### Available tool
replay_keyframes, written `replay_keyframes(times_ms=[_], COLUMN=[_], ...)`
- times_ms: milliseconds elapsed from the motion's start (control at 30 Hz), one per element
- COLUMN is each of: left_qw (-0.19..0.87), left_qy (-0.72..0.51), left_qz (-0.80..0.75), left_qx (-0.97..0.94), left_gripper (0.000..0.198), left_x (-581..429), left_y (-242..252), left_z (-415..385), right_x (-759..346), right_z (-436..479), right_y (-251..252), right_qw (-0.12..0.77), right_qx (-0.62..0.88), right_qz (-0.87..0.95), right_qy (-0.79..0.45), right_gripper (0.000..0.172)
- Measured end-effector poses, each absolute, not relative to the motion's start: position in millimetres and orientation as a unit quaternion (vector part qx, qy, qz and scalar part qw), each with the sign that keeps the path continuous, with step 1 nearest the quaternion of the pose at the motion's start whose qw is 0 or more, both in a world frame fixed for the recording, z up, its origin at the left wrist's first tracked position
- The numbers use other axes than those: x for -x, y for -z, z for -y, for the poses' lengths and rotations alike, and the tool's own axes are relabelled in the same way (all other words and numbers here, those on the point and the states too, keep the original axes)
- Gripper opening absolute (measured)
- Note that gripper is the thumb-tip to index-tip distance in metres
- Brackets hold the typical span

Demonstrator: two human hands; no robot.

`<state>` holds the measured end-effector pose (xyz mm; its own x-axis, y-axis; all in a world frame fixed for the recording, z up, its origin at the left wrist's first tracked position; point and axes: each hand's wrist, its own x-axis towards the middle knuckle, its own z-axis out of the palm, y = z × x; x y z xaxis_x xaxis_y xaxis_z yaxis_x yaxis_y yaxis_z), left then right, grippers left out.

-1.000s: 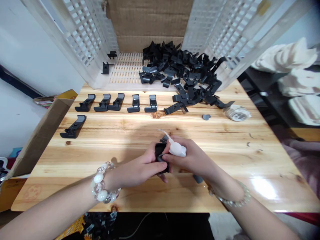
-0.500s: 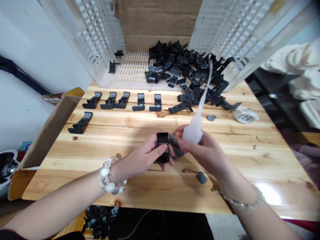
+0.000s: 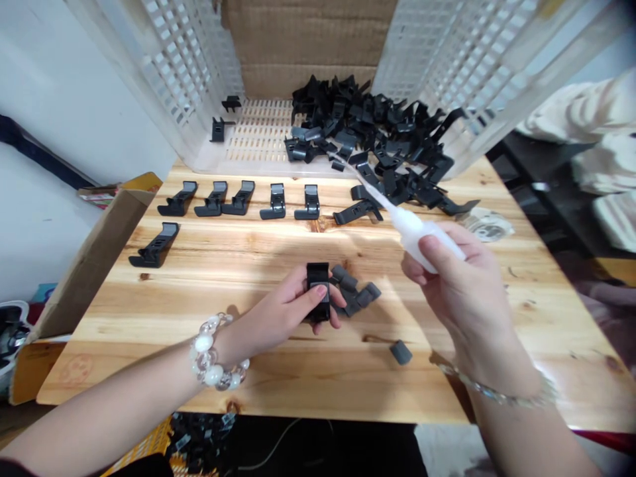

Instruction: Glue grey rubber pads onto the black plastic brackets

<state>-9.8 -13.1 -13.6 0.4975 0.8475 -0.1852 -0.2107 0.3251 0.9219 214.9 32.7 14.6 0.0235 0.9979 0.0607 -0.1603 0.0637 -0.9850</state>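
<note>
Pine surface (image 3: 238, 265) is spreading out ahead of hands, white slatted plastic crate (image 3: 173, 53) beyond, holding heap of black plastic clips (image 3: 368, 126). Left hand (image 3: 293, 308) is pinching one matte black clip (image 3: 318, 295) upright, fingers wrapped round it; right hand (image 3: 462, 285) is gripping white squeeze bottle (image 3: 417, 238) w/ long nozzle, tip aimed away from clip. Grey rubber pads (image 3: 355, 295) are lying just right of left hand.

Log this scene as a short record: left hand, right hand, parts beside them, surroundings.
Left hand: grips a black plastic bracket.
Right hand: holds a white squeeze bottle with a long thin nozzle, raised above the table, apart from the bracket.
Beside hands: a cluster of grey pads next to the bracket; a single grey pad on the wooden table.
Surroundings: a row of black brackets on the table; a heap of brackets in a white plastic crate.
</note>
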Motion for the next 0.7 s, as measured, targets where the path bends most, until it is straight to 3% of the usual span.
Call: replay_keyframes(times_ms=[133, 300, 433, 567, 700], left_qw=[0.762, 0.789, 0.816, 0.845, 0.854], left_qy=[-0.314, -0.248, -0.202, -0.155, -0.130], left_qz=[-0.378, -0.395, -0.394, -0.379, -0.373], left_qx=[-0.421, -0.400, -0.371, -0.344, -0.338], left_gripper=[0.024, 0.025, 0.023, 0.027, 0.030], left_x=[10, 11, 10, 10, 13], left_y=[12, 10, 9, 6, 6], left_z=[14, 16, 17, 15, 12], right_x=[-223, -224, -220, -223, -229], right_z=[-40, -39, -29, -20, -15], right_y=[-21, -24, -23, -24, -29], right_qw=[0.633, 0.665, 0.701, 0.687, 0.612], right_qx=[0.439, 0.423, 0.436, 0.425, 0.476], right_qz=[0.413, 0.408, 0.442, 0.547, 0.610], right_qy=[-0.485, -0.460, -0.350, -0.219, -0.165], right_gripper=[0.027, 0.026, 0.021, 0.019, 0.025])
